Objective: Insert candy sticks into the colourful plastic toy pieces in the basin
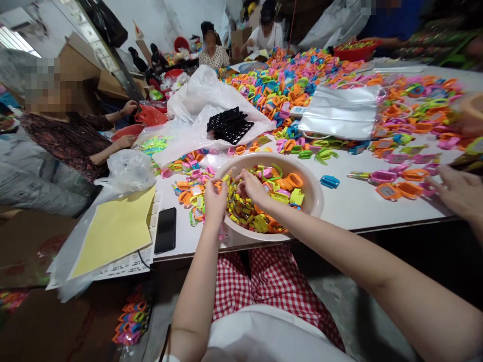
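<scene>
A pale round basin [315, 201] stands at the table's near edge, holding small yellow-wrapped pieces [241, 213] and bright plastic toy cases in orange, yellow and pink. At its left rim my left hand [215, 201] is closed, with a bit of orange plastic showing between the fingers; it looks like one of the toy cases. Over the basin's contents, my right hand [252, 187] has its fingers bent together; whatever they pinch is too small to make out. Loose toy cases [184, 196] lie left of the basin, beside my left hand. A blue case [329, 181] lies apart on the right.
A phone [165, 230] and yellow paper [115, 231] lie left. Behind the basin are black plastic grids [230, 125] on a plastic bag, a silvery-white packet [341, 111] and a large toy heap [290, 80]. Another person's hand [458, 191] reaches in at right; other people sit around.
</scene>
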Demonstrator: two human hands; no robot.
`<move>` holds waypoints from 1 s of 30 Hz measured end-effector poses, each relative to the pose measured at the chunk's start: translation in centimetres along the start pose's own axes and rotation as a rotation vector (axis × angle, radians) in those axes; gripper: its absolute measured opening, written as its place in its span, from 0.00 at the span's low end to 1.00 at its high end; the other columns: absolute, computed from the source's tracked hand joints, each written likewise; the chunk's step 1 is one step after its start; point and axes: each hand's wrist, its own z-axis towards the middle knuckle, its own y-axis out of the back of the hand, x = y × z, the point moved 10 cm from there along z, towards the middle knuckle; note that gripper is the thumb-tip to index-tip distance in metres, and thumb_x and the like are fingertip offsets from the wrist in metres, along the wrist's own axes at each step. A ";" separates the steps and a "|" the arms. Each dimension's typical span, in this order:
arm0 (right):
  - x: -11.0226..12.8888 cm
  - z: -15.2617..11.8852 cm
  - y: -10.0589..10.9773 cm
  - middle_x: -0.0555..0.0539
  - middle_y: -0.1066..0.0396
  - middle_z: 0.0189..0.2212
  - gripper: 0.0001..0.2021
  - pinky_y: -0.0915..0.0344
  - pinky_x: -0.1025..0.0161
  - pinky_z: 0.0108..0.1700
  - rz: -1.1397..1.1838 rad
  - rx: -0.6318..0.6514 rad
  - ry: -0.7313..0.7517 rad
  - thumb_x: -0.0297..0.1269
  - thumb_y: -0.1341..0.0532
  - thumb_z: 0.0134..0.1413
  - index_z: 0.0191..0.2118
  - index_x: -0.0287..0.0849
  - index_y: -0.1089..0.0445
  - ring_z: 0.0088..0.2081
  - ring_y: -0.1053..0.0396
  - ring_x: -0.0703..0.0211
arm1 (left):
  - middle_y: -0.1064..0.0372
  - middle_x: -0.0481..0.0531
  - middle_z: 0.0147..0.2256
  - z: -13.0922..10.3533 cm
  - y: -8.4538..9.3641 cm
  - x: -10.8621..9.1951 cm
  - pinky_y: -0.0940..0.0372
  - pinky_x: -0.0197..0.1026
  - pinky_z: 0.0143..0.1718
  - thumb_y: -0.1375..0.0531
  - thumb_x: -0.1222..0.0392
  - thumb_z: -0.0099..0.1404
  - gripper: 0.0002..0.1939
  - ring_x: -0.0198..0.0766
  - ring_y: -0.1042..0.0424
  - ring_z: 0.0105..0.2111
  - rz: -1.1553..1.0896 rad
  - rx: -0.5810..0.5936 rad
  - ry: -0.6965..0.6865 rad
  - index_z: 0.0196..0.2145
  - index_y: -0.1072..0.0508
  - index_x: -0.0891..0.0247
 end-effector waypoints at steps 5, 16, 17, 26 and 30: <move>-0.7 -1.2 -2.6 0.38 0.27 0.37 0.07 0.40 0.63 0.35 -1.085 0.325 0.140 0.36 0.42 0.53 0.34 0.39 0.30 0.37 0.30 0.50 | 0.33 0.56 0.41 4.7 3.1 0.7 0.38 0.43 0.45 0.44 0.58 0.59 0.13 0.43 0.32 0.42 0.150 -0.130 0.038 0.41 0.37 0.61; 0.1 -0.5 -2.9 0.38 0.28 0.40 0.11 0.37 0.65 0.38 -1.139 0.319 0.217 0.32 0.44 0.54 0.42 0.36 0.30 0.38 0.30 0.53 | 0.38 0.65 0.54 0.9 -2.1 -0.4 0.52 0.62 0.57 0.42 0.56 0.58 0.23 0.58 0.44 0.57 0.565 0.141 -0.115 0.52 0.35 0.62; 0.7 0.1 -1.6 0.37 0.29 0.42 0.13 0.37 0.65 0.39 -1.136 0.253 0.214 0.32 0.46 0.55 0.44 0.36 0.31 0.39 0.30 0.54 | 0.36 0.62 0.54 -0.2 -3.1 -0.9 0.51 0.60 0.57 0.43 0.56 0.58 0.22 0.56 0.44 0.57 0.538 0.204 -0.185 0.51 0.34 0.61; -0.8 2.2 7.9 0.35 0.27 0.34 0.18 0.35 0.57 0.37 -1.436 0.131 -0.237 0.46 0.35 0.45 0.39 0.37 0.28 0.37 0.28 0.44 | 0.27 0.59 0.41 -3.4 -5.7 -1.6 0.40 0.48 0.48 0.46 0.59 0.62 0.14 0.49 0.31 0.45 0.582 0.396 -0.354 0.44 0.28 0.60; -0.8 1.5 6.0 0.33 0.28 0.39 0.24 0.35 0.55 0.40 -1.538 0.169 -0.153 0.50 0.33 0.41 0.42 0.37 0.29 0.43 0.30 0.41 | 0.26 0.58 0.38 -3.5 -5.7 -1.8 0.39 0.46 0.46 0.47 0.58 0.63 0.12 0.48 0.30 0.42 0.605 0.414 -0.364 0.40 0.27 0.61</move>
